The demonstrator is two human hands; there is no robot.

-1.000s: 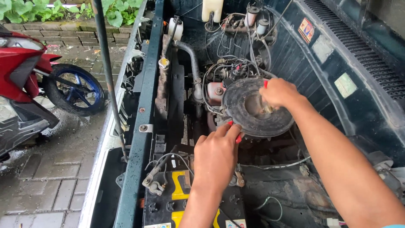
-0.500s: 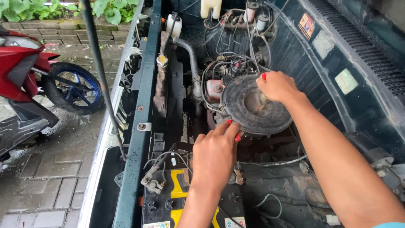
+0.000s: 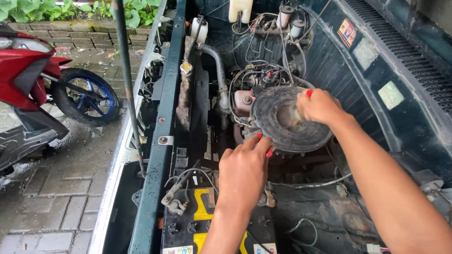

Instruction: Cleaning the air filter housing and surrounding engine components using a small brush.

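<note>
Round dirty air-cleaner lid (image 3: pixel 289 120) sits on top of the engine, mid engine bay, tilted slightly toward the camera. Right hand (image 3: pixel 320 106) is on its centre, fingers pinched around the small nut or stud in the middle (nut itself mostly hidden). Left hand (image 3: pixel 242 171) has fingertips curled onto the lid's near rim, steadying it, not clenched around anything. Versus a second ago: the lid and both hands keep much the same places, the right hand's fingers look shifted a bit round the centre, so judging by that it is turning the centre fastener while the left braces; lid is still seated, not lifted. Outward: black radiator hose (image 3: pixel 217 66) and tangle of wires just behind the lid, battery (image 3: pixel 197 221) with yellow label below the left wrist, hood prop rod (image 3: pixel 127 80) at left, red scooter (image 3: pixel 28 89) parked on wet paving beyond the car.
</note>
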